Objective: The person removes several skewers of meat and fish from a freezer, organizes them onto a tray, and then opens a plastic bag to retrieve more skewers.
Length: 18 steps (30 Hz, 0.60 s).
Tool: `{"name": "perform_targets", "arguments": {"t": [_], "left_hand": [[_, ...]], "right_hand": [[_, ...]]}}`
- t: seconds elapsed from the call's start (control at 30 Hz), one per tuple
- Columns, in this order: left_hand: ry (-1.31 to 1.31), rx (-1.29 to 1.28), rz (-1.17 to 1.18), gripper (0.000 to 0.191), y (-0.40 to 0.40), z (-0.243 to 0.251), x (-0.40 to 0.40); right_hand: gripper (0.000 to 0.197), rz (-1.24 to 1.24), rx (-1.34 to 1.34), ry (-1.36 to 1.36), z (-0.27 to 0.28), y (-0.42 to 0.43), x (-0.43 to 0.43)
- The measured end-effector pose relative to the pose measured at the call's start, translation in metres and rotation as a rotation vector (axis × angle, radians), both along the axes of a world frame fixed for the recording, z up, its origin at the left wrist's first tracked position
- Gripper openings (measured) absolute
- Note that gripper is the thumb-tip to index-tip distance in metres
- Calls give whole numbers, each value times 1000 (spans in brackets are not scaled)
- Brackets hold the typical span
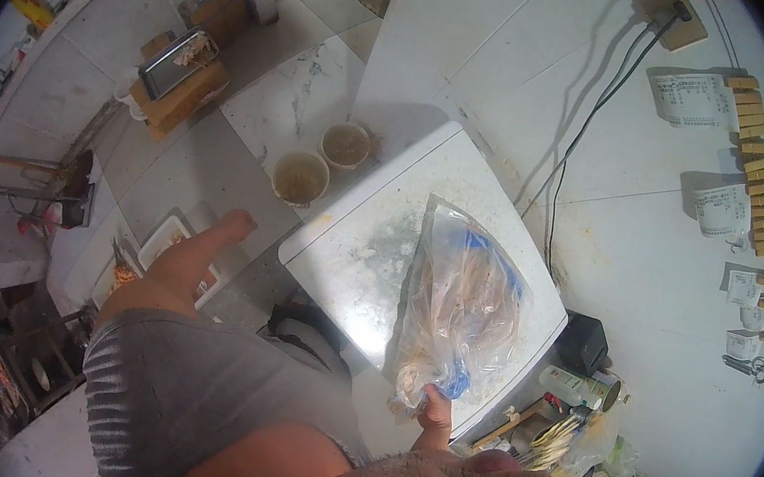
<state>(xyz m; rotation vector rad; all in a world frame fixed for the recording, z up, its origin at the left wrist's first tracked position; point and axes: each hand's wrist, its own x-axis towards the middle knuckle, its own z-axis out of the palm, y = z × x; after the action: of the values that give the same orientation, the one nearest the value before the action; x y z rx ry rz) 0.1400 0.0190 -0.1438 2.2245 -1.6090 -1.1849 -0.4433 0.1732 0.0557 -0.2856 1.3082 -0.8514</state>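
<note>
A clear plastic bag with blue patches lies on a worn white, round-cornered top. Pale pinkish contents show through the plastic; I cannot tell what they are. My right hand grips the gathered, bunched end of this bag, beside a blue part. Much of the right forearm is hidden behind my chin. My left arm reaches out over the floor at the left, and my left hand looks curled, its finger detail too small to make out. Beneath that arm a white tray is partly covered.
Two buckets of murky contents stand beside the white top. Farther back, a metal tray rests on a cardboard box. Bottles and utensils crowd the lower right. Power cords and paper slips clipped with wooden pegs hang along the wall.
</note>
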Motion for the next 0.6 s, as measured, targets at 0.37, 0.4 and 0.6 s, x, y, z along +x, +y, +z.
{"name": "perform_targets", "arguments": {"t": [0.37, 0.4, 0.6], "left_hand": [[100, 208, 81, 34, 8, 16, -18], [48, 191, 43, 34, 11, 9, -12], [-94, -16, -172, 35, 21, -15, 7]], "right_hand": [[54, -7, -37, -14, -8, 8, -3], [54, -1, -39, -18, -7, 5, -2], [49, -31, -2, -110, 11, -9, 15]]}}
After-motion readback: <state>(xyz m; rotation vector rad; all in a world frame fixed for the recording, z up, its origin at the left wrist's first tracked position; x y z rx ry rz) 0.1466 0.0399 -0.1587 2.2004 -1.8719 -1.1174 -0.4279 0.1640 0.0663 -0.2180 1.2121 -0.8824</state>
